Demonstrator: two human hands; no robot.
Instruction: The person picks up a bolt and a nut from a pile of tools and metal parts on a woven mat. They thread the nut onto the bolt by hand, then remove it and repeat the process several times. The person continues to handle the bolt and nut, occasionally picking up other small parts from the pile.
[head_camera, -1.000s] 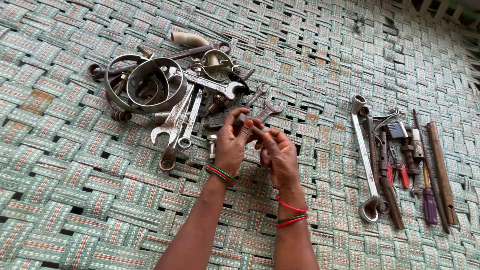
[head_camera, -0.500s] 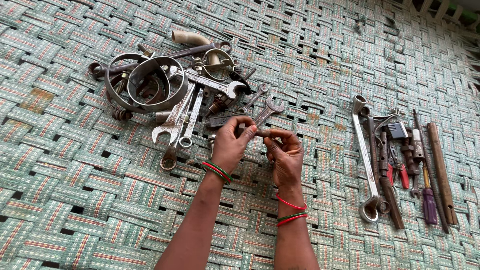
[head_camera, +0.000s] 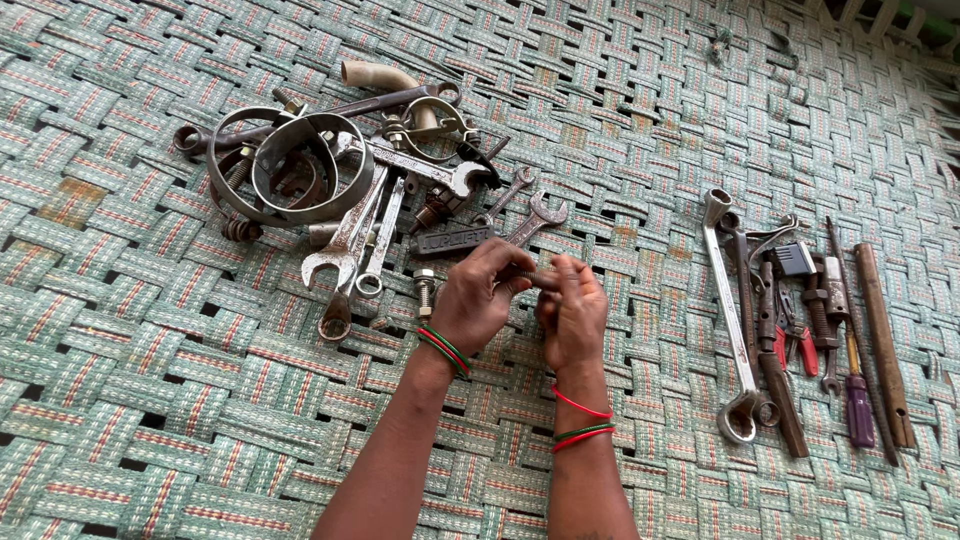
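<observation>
Both hands (head_camera: 530, 300) pinch sm. bolt (head_camera: 528, 274) – mostly hidden.

Green-and-red woven mat (head_camera: 150, 400), grey steel wrenches (head_camera: 350, 240), purple-handled screwdriver (head_camera: 858, 405)

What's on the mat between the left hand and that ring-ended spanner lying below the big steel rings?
In the head view, a short bolt stands on the woven mat between the left hand and the ring-ended spanner; nothing else lies there.
</observation>
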